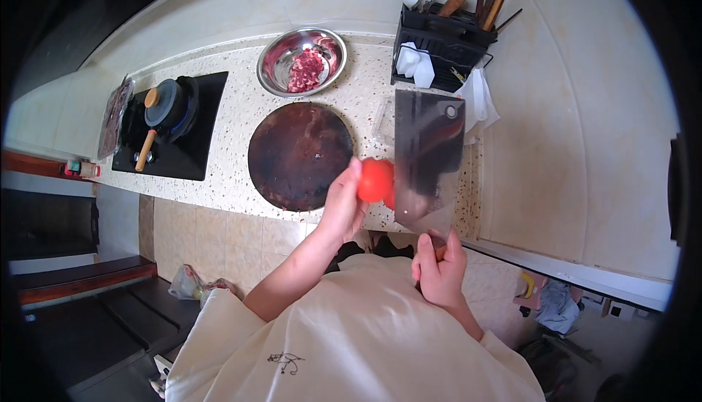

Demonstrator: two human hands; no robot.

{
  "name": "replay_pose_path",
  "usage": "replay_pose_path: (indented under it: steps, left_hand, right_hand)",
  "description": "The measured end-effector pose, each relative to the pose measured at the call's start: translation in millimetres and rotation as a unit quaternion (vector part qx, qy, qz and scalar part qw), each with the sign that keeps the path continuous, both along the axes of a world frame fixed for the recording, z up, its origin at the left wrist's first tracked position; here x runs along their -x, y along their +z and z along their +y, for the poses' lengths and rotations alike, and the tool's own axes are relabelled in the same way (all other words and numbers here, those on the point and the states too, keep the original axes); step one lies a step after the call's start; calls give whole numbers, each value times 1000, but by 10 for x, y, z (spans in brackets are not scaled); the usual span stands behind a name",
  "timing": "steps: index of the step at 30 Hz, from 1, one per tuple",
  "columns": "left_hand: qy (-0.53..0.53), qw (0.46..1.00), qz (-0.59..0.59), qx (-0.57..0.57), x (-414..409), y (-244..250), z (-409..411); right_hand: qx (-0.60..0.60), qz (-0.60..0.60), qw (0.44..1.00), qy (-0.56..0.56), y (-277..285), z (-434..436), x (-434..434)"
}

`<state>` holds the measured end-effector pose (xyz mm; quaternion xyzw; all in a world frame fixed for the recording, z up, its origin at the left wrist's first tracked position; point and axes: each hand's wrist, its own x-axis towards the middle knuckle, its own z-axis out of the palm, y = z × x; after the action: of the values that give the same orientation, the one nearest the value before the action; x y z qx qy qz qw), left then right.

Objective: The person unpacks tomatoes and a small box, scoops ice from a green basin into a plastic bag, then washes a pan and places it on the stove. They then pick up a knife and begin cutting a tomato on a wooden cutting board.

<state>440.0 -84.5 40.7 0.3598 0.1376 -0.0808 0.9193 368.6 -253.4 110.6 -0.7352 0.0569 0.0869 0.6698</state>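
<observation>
My left hand holds a round red tomato over the right edge of a dark round cutting board. More red tomato shows behind it, partly hidden by the blade. In my right hand is the handle of a broad Chinese cleaver, its blade pointing away from me to the right of the tomato. Whether the blade touches the tomato I cannot tell. Beyond the board, a steel bowl contains chopped raw red meat.
A lidded saucepan stands on the black gas hob at left, a blue flame beneath it. A black utensil rack with knives, spoons and chopsticks is at the back right. Behind the blade lies a clear plastic container.
</observation>
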Motion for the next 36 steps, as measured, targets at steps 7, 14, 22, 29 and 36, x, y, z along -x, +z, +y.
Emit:
replay_pose_path:
  steps: [7,14,22,29,36]
  left_hand:
    - [-55,985,162,-16,-151,55,283]
    - [-122,980,103,-116,-74,11,290]
    - [-141,965,151,-162,11,-183,190]
    - [-77,967,224,-95,398,-484,719]
    - [-107,954,279,15,942,-733,841]
  right_hand:
    - [68,-42,996,48,-92,-31,30]
    - [115,-108,983,90,-73,21,-20]
    - [129,-13,987,93,23,56,-102]
    - [189,-209,952,117,-62,334,-571]
    - [490,-260,752,357,-1173,1444,-1269]
